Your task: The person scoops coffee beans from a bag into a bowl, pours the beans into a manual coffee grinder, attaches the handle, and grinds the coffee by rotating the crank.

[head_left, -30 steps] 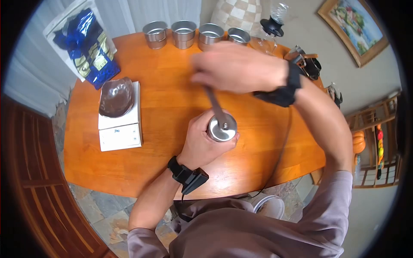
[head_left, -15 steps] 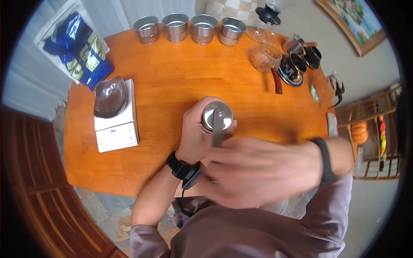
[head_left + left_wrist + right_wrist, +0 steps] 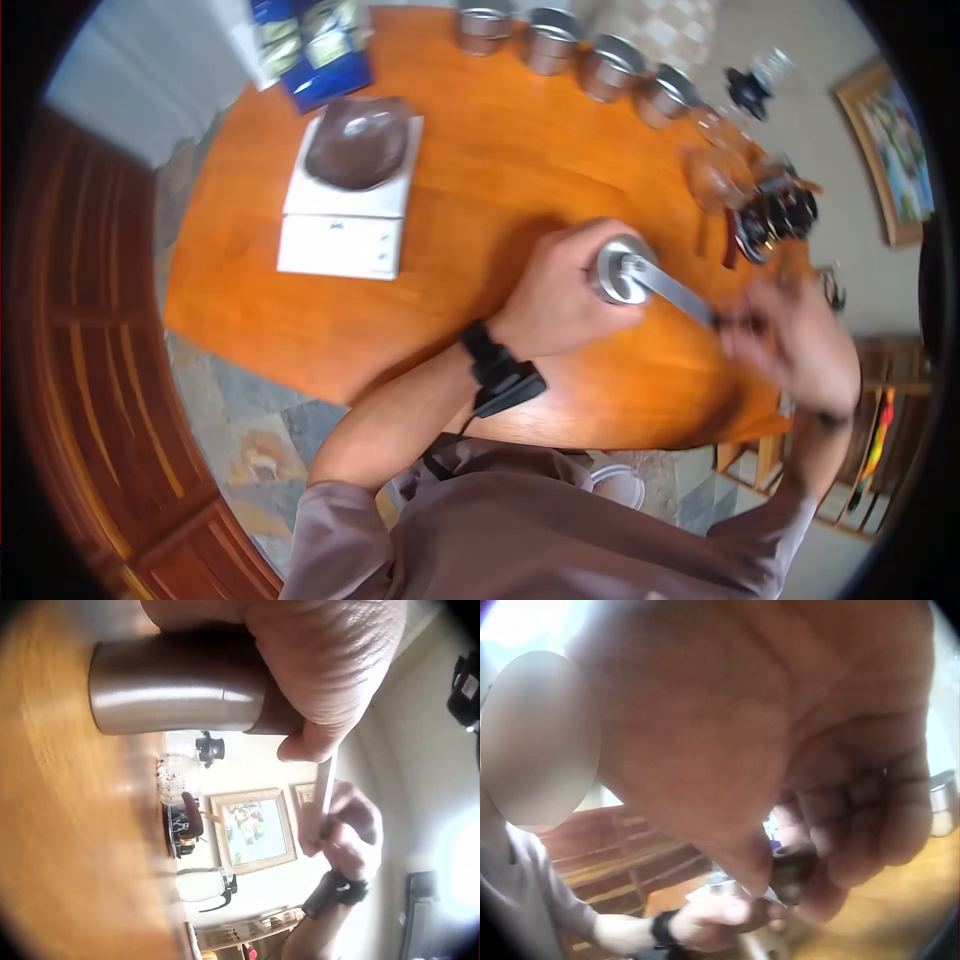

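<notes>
A metal hand coffee grinder [image 3: 622, 270] stands in front of the person, its base close to the tabletop in the left wrist view. My left hand [image 3: 565, 290] wraps round the upper part of its body [image 3: 172, 690], thumb near the lid. From the lid a flat crank arm [image 3: 675, 293] reaches out to the right. At its end my right hand [image 3: 800, 345], blurred by motion, pinches the dark knob [image 3: 791, 874] between thumb and fingers. Most of the knob hides behind those fingers in the head view.
A white scale [image 3: 340, 245] bearing a dark dish [image 3: 358, 145] lies to the left, a blue bag [image 3: 335, 65] behind it. Several metal cups [image 3: 553, 40] line the back edge. At right are a glass pot [image 3: 715, 175] and black cups [image 3: 790, 215].
The crank has swung round from the far side, past the near side, to the right, the right hand moving with it. The left hand keeps its grip. The head view has shifted.
</notes>
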A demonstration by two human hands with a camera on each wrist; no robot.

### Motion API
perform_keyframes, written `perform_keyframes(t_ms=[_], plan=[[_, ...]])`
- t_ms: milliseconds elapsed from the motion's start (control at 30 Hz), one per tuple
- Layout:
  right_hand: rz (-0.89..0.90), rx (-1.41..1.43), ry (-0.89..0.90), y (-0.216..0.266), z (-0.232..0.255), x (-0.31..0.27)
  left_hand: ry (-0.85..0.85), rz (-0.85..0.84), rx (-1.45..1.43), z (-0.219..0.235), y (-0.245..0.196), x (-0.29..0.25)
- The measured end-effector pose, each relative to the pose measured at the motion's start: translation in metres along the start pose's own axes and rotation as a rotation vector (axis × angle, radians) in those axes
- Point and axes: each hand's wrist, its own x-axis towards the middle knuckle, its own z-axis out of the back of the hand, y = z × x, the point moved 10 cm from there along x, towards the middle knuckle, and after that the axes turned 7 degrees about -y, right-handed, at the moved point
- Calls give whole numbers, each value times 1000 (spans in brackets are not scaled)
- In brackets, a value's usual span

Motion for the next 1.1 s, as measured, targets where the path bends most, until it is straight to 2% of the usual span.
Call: perform_keyframes(t_ms=[133,167,200,267,333,367,400,467,500,533,567,600,667,700,733,800,833,867,933,967,1000,1033,1100], plan=[[455,-63,45,107,-30,1,-26,-54,-11,-9,-6,-4],[538,-118,39,127,-40,16,-8,-59,-32,-12,-7,-4],[642,0,-42,140,-38,38,99,-72,-102,-17,-1,-4],[763,-111,-257,137,-39,84,133,-38,-33,-20,1,-6],[827,-186,-399,82,-31,132,125,14,7,-20,4,-16],[318,-165,3,58,-22,168,47,64,-78,-11,6,-13],[347,-122,-139,35,-7,166,21,25,-14,-4,2,-11],[113,-14,-87,-16,5,140,-18,-53,24,13,-5,3],[138,0,-104,-42,6,114,-45,-48,22,18,-4,5],[-287,223,155,-55,-5,89,-69,-25,14,20,0,2],[-144,326,53,-58,-9,65,-100,-95,52,24,-5,5],[13,97,27,-34,-1,46,-115,-110,80,23,-7,6],[-59,6,45,-2,-5,12,-110,-121,94,19,-6,7],[186,-62,22,36,-6,7,-135,-110,68,18,-4,7],[304,-33,87,62,-15,5,-157,-92,48,19,-2,3],[524,-92,73,112,-32,19,-158,-32,53,19,3,4],[638,-46,39,125,-45,30,-157,18,9,19,6,2],[759,49,-84,134,-49,46,-111,19,19,13,4,-1],[791,8,-213,134,-38,87,-77,77,51,12,9,-6],[813,157,-217,126,-36,114,-66,103,68,14,12,-8],[754,112,-289,113,-27,141,-54,130,82,15,15,-10],[649,91,-267,89,-30,166,-45,153,94,16,17,-10],[431,10,-185,37,-23,189,4,80,95,15,9,-2]])
